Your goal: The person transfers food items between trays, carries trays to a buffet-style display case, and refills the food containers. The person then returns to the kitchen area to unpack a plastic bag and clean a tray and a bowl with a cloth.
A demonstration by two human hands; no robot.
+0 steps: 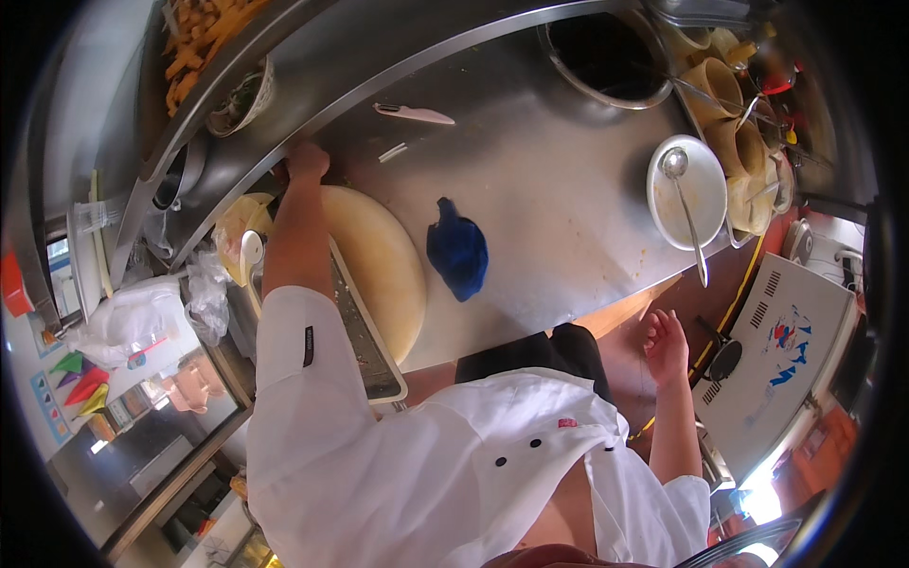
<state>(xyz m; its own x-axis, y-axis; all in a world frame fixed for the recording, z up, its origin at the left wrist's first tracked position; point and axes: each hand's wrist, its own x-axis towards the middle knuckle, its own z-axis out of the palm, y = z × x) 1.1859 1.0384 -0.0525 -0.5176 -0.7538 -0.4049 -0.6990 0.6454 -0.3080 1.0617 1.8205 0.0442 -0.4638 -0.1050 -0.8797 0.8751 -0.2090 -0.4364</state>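
Observation:
My left arm stretches over a round cutting board and a shallow metal tray. At its end, my left hand is by the shelf's metal edge; its fingers are partly hidden, and I cannot tell whether they hold anything. My right hand hangs beside the table, empty, with loosely curled fingers a little apart. A crumpled blue cloth lies on the steel tabletop. Farther back are a peeler with a pale pink handle and short white strips.
A white bowl with a metal spoon stands at the right, near several tan containers. Behind it is a large pot with dark contents. Plastic bags bunch at the left. A white chest-like appliance stands beyond my right hand.

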